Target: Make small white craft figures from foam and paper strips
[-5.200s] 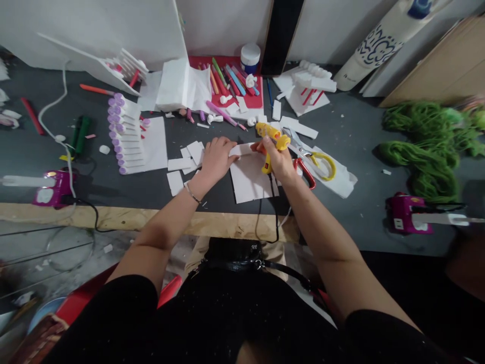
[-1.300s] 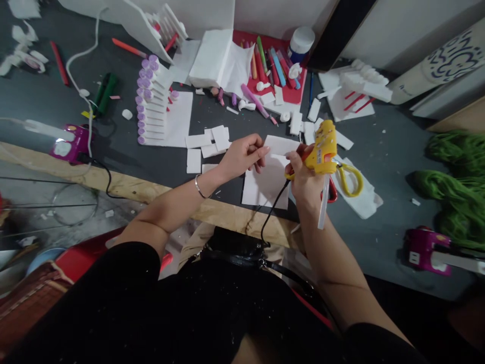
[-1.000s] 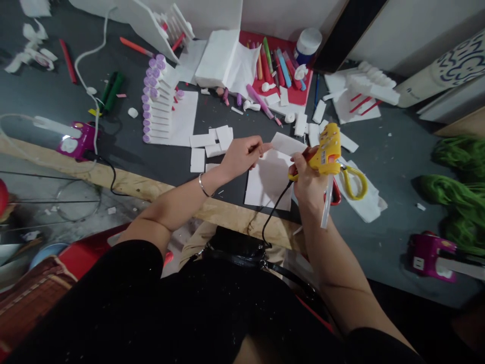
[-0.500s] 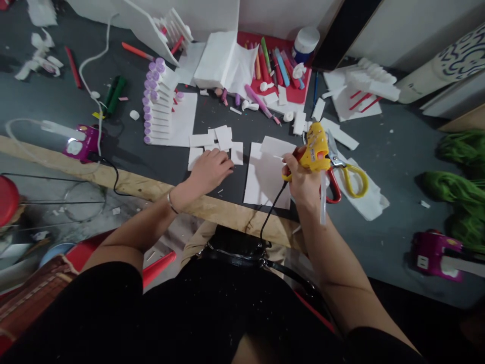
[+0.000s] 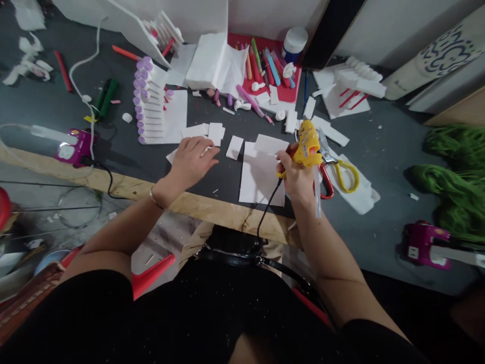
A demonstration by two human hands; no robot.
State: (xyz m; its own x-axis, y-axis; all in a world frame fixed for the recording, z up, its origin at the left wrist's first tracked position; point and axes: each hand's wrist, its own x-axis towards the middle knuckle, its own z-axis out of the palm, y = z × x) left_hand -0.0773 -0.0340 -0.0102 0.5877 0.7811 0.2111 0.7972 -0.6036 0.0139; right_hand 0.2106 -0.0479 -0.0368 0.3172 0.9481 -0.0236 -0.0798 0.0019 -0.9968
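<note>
My right hand is closed round the handle of a yellow glue gun. A clear glue stick sticks out of its back end, and a black cord hangs from the handle. Beneath the gun's nozzle side lies a white foam sheet, with a smaller white piece on its upper part. My left hand rests low over several small white rectangles, fingers apart and slightly bent; whatever is under the palm is hidden. One white rectangle lies alone to the right of that hand.
Scissors with red and yellow handles lie right of the glue gun. A white model with purple-tipped rolls stands at left. Clay sticks cover a red sheet at the back. Purple power sockets and green yarn flank the work area.
My left hand has shifted left across the small white pieces. Some of them have moved, and one rectangle now lies tilted by itself. My right hand keeps hold of the glue gun.
</note>
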